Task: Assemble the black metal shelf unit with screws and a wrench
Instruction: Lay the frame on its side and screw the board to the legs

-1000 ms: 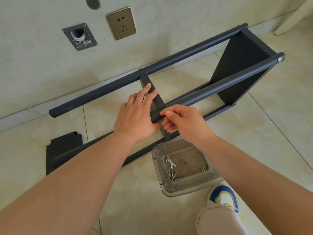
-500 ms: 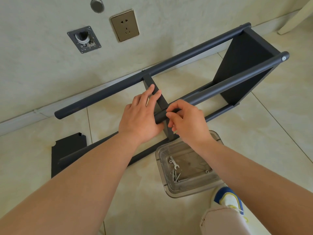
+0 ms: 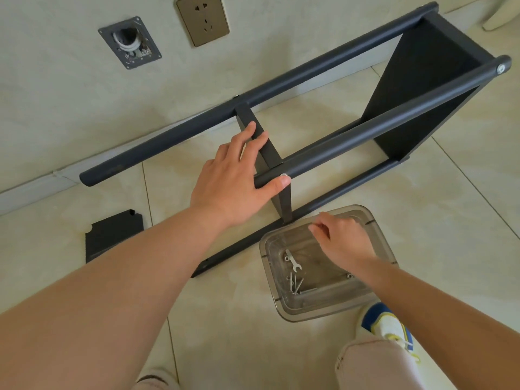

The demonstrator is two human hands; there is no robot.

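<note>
From the head view, the black metal shelf unit [image 3: 351, 130] is seen lying on its side on the tiled floor [image 3: 450, 220] along the wall. The left hand [image 3: 236, 178] is spread over its middle panel, thumb on a tube. Nearest the viewer beside the unit, the right hand [image 3: 343, 237], fingers loosely curled, is held over a clear plastic box [image 3: 385, 285] containing a small silver wrench [image 3: 292, 260] and screws [image 3: 295, 284].

A brass-coloured socket [image 3: 202, 19] sits in the wall [image 3: 56, 108] beside an open metal box [image 3: 129, 42] with white cable. A blue, white and yellow shoe [image 3: 389, 327] rests on the tiled floor [image 3: 464, 209].
</note>
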